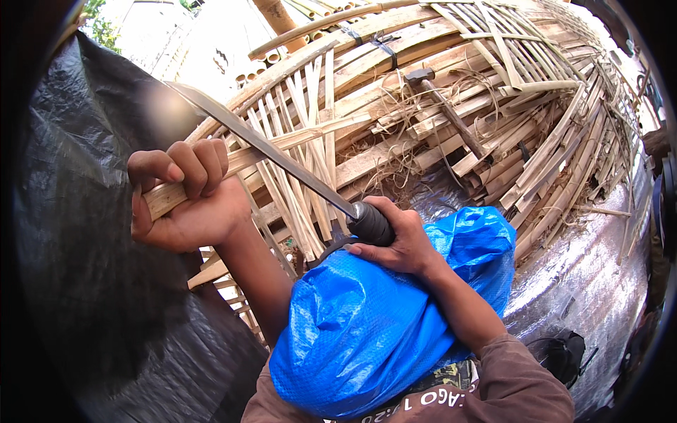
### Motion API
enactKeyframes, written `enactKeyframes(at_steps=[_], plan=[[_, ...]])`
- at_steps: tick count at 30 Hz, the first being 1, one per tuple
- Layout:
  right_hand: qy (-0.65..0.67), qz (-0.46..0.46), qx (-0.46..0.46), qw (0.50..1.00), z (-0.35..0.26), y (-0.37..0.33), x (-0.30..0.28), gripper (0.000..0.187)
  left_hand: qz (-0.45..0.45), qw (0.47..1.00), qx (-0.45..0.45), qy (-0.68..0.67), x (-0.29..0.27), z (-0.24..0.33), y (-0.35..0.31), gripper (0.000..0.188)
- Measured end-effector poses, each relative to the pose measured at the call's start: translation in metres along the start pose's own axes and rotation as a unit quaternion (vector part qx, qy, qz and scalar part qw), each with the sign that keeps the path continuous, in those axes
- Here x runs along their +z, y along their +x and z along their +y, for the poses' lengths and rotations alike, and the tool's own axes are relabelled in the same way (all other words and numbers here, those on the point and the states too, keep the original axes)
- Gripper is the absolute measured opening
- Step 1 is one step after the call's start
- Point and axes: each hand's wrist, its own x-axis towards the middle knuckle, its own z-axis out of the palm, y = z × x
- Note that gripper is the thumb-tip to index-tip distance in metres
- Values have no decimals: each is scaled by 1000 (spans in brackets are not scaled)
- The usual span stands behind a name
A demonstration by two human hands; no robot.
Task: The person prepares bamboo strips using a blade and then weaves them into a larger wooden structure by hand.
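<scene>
Head view: L hand (194,194) curled round a split bamboo strip (317,132), R hand (400,236) gripping the black-wrapped handle of a long knife (300,171). Strip's up front, beyond the blue sheet (367,324), blade crossing it; can't tell if the edge touches. Prob. a shaving step: best keep blade angle low, strokes light & even, strip steady, L fingers well clear of the edge. Writing: white print on brown shirt (522,381), partly hidden; no label visible on knife or strip.
</scene>
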Motion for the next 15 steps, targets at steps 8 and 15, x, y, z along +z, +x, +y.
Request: enactKeyframes(at_steps=[8,15], plan=[[-42,39,113,992,30,15,-7,41,-8,1000,6,13,-4,0,-1,28],[-3,18,36,999,-3,19,-4,44,-60,998,14,8,10,-4,0,29]])
